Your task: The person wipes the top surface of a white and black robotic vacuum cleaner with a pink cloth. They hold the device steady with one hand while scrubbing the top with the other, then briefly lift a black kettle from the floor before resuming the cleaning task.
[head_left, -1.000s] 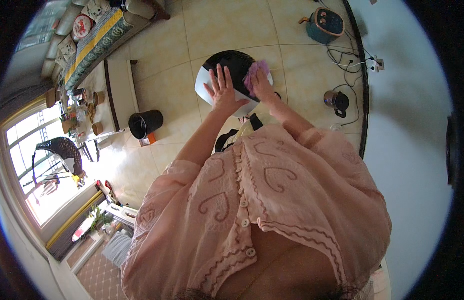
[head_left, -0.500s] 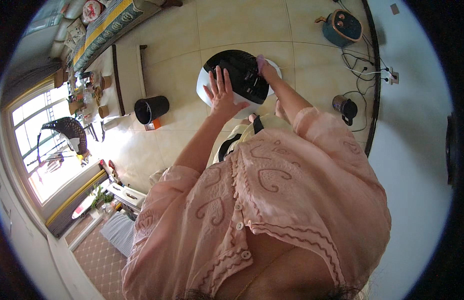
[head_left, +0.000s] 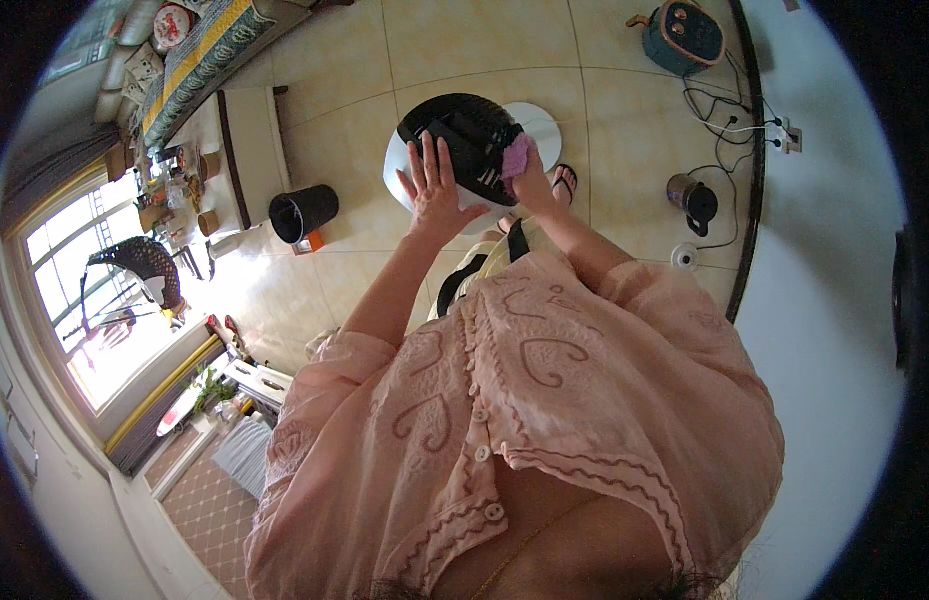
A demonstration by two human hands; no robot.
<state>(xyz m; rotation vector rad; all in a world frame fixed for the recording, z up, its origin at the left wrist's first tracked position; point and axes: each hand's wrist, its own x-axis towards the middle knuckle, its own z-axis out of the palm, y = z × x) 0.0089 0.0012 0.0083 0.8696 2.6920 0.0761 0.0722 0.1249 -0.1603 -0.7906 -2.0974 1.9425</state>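
In front of me on the tiled floor stands a rounded appliance point(head_left: 453, 122) with a slatted black top and white sides; its exact kind I cannot tell. A white disc point(head_left: 541, 125), like a base, shows past its right edge. My left hand point(head_left: 434, 200) lies with fingers spread over the near left of the top, thumb along the white side. My right hand point(head_left: 535, 186) is closed on a crumpled pink cloth point(head_left: 517, 156), which touches the right edge of the black top. The cloth covers part of that edge.
To the left are a black bin point(head_left: 305, 213) and a low table point(head_left: 253, 155). On the right stand a dark green appliance point(head_left: 682, 42) and a dark jug-like pot point(head_left: 693, 203), with loose cables point(head_left: 722, 150) running to a wall socket point(head_left: 792, 138). My sandalled foot point(head_left: 566, 183) is beside the disc.
My right hand has drawn nearer to me with the cloth, along the right edge of the top. More of the white disc and my foot now show. My left hand stays in place.
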